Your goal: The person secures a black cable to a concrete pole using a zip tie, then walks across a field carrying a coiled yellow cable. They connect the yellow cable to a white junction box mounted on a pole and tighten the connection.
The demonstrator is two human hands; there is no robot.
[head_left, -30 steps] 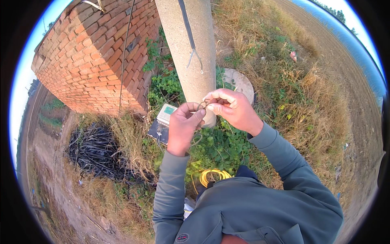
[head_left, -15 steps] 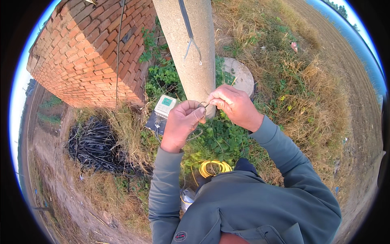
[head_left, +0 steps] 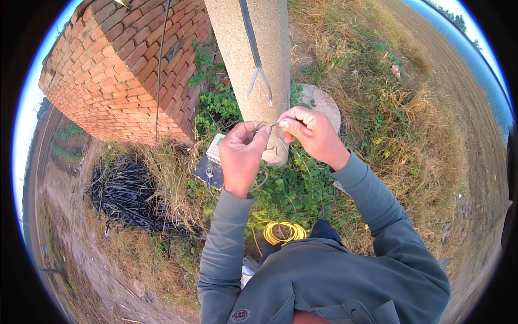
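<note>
Grey wire (head_left: 274, 125) ran between our hands: left hand (head_left: 241, 154) and right hand (head_left: 311, 134) each pinched it tight before the concrete pole (head_left: 253, 65).

Everything is carried by rough ground (head_left: 426, 162), mostly covered in dry grass with a green weed patch (head_left: 294, 189) in the middle. A concrete pole (head_left: 253, 65) is planted in the weeds, and a round pale slab (head_left: 324, 100) is seen just behind it. A small flat box (head_left: 211, 162) is laid at the pole's foot. A yellow wire coil (head_left: 283, 232) is left on the weeds nearer the person. A heap of black cables (head_left: 127, 191) is dumped beside the brick wall (head_left: 118, 70), toward the left edge.
</note>
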